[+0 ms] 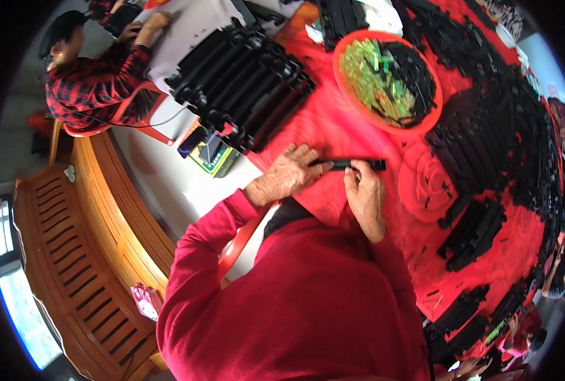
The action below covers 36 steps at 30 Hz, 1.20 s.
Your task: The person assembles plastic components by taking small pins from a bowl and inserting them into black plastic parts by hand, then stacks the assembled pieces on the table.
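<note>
A slim black plastic bar (376, 164) lies crosswise on the red-covered table in front of me. My left hand (287, 173) is closed over its left end, and the fingers hide that end. The thumb and fingers of my right hand (367, 195) grip the bar's near edge, right of its middle. Beyond my hands stands an orange-rimmed basin (439, 101), with yellow-green small pieces on one side and black ones on the other. A neat stack of long black plastic parts (241, 79) rises at the far left of my hands.
Heaps of black parts (479, 140) cover the table's right side, with a smaller bundle (474, 233) nearer me. A green and yellow box (214, 159) sits below the stack. A wooden bench (73, 254) stands at left; a person in plaid (92, 89) works at far left.
</note>
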Each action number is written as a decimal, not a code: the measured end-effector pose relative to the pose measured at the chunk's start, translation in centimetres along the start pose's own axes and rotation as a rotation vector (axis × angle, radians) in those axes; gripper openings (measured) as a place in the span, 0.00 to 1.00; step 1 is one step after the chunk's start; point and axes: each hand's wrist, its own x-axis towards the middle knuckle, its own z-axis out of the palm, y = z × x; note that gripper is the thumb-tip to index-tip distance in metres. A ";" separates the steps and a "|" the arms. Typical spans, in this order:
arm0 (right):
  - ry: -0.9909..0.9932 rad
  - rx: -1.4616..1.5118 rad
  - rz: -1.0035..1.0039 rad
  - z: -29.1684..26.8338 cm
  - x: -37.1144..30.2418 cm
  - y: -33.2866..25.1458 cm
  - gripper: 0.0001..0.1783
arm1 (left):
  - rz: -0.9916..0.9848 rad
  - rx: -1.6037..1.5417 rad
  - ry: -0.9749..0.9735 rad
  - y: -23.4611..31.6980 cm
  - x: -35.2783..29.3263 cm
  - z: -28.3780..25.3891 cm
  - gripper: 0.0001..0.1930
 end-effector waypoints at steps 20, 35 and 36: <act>-0.142 -0.094 -0.235 -0.4 -0.7 0.5 0.17 | -0.030 0.053 -0.104 0.9 0.3 0.1 0.22; 0.151 1.695 0.022 -1.5 4.8 1.2 0.16 | -0.197 -0.001 0.201 2.7 0.6 2.2 0.14; 0.181 1.675 0.062 -1.2 5.0 0.9 0.15 | -0.200 -0.022 0.191 2.7 0.7 2.2 0.14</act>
